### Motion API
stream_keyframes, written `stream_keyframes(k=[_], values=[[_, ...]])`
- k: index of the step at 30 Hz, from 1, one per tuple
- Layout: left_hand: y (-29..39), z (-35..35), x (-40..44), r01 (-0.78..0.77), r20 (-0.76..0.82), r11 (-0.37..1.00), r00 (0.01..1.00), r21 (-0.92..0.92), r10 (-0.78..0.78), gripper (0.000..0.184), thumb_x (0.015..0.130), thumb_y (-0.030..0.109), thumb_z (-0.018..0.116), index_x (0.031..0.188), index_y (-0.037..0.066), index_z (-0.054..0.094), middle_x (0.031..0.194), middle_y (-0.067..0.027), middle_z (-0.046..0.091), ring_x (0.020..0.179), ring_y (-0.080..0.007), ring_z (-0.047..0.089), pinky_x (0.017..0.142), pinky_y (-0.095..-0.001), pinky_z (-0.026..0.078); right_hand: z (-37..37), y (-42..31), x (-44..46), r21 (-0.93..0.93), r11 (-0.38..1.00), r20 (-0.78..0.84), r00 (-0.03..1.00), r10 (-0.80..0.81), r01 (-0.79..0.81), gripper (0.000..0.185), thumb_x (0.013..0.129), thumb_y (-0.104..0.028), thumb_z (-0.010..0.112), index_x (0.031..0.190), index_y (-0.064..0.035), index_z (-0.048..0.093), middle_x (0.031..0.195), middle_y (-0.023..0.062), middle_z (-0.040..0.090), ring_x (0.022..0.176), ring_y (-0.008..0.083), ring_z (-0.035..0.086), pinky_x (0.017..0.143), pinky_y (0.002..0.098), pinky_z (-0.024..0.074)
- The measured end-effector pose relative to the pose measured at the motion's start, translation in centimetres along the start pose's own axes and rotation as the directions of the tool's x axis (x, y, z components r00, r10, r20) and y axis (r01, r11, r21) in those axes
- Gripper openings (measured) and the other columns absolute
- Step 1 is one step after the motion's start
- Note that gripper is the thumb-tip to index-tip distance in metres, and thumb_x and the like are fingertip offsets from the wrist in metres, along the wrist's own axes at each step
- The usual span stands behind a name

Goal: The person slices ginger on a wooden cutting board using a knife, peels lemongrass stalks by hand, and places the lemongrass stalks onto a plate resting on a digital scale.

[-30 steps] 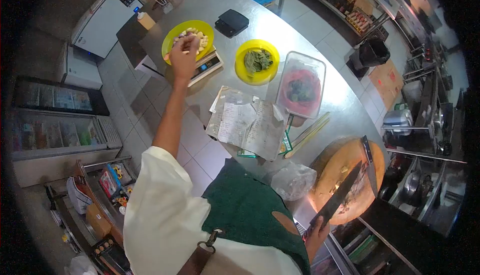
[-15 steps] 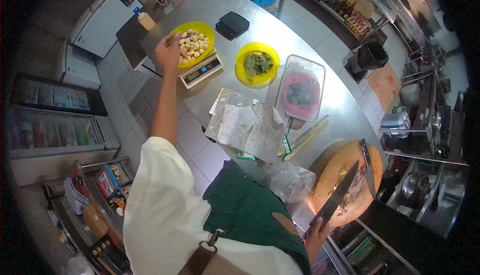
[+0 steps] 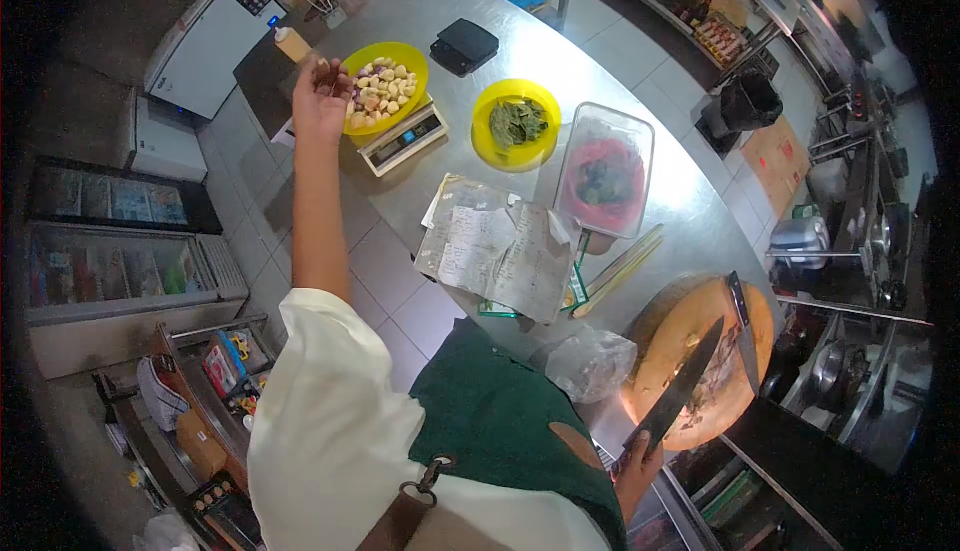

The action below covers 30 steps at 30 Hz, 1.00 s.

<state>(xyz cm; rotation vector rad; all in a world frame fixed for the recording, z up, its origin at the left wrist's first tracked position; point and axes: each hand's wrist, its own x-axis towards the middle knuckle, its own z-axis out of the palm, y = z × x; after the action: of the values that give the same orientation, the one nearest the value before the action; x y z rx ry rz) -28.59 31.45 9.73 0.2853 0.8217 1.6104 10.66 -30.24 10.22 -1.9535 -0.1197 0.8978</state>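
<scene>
My left hand is raised palm up beside the left rim of a yellow bowl, its fingers loosely curled and apart, with no object that I can make out in it. Peeled garlic cloves and a few purplish pieces fill the bowl, which rests on a digital kitchen scale. At the lower right, my right hand grips a large kitchen knife by its handle. The blade points up and away over a round wooden chopping board. A second knife lies on the board's far right side.
A yellow plate of green leaves, a clear container with a pink bag and an open notebook lie on the steel table. A black scale stands behind them. Beside the board is a clear plastic bag.
My left hand has come out of the garlic bowl, moved left and turned its palm upward. My right hand still holds the knife above the board.
</scene>
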Motion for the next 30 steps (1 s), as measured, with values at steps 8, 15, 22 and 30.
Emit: stream_keyframes(k=[8,15,22,30], values=[[-0.3,0.3,-1.0,-0.007,-0.005,0.998,1.000,0.056,0.007,0.019,0.091,0.016,0.078,0.089,0.003,0.064,0.095,-0.0115,0.066,0.089,-0.0243,0.062,0.078,-0.0333,0.057,-0.3,0.1,0.1,0.003,1.000,-0.016,1.000,0.007,-0.007,0.031,0.106,-0.039,0.061,0.095,-0.0116,0.052,0.063,-0.0052,0.044,0.043,0.0037,0.037,0.036,0.0232,0.0279],[-0.3,0.3,-1.5,0.012,-0.038,0.999,0.999,0.032,-0.010,0.021,0.091,0.016,0.079,0.087,0.004,0.062,0.097,-0.0106,0.064,0.089,-0.0230,0.061,0.076,-0.0325,0.055,0.1,-0.6,0.0,0.019,0.999,-0.025,0.999,0.038,-0.037,0.030,0.106,-0.039,0.061,0.097,-0.0122,0.051,0.061,-0.0054,0.042,0.041,0.0037,0.036,0.035,0.0237,0.0278],[-0.4,-0.5,-1.6,0.015,-0.061,0.997,0.998,0.077,-0.010,0.021,0.090,0.020,0.080,0.096,0.005,0.067,0.096,-0.0075,0.062,0.086,-0.0189,0.059,0.072,-0.0306,0.051,0.0,-0.7,-0.2,-0.005,0.999,0.028,0.999,0.042,-0.042,0.028,0.108,-0.035,0.059,0.104,-0.0077,0.053,0.065,-0.0046,0.043,0.043,0.0051,0.040,0.035,0.0252,0.0337],[-0.7,-0.2,-2.5,0.010,-0.088,0.992,0.996,0.129,0.001,0.023,0.092,0.024,0.078,0.106,0.007,0.071,0.090,-0.0037,0.063,0.082,-0.0164,0.058,0.071,-0.0300,0.049,-0.1,-0.2,-0.1,-0.023,1.000,0.031,1.000,-0.006,0.007,0.028,0.107,-0.032,0.060,0.114,-0.0051,0.056,0.070,-0.0049,0.045,0.046,0.0045,0.040,0.038,0.0248,0.0320]])
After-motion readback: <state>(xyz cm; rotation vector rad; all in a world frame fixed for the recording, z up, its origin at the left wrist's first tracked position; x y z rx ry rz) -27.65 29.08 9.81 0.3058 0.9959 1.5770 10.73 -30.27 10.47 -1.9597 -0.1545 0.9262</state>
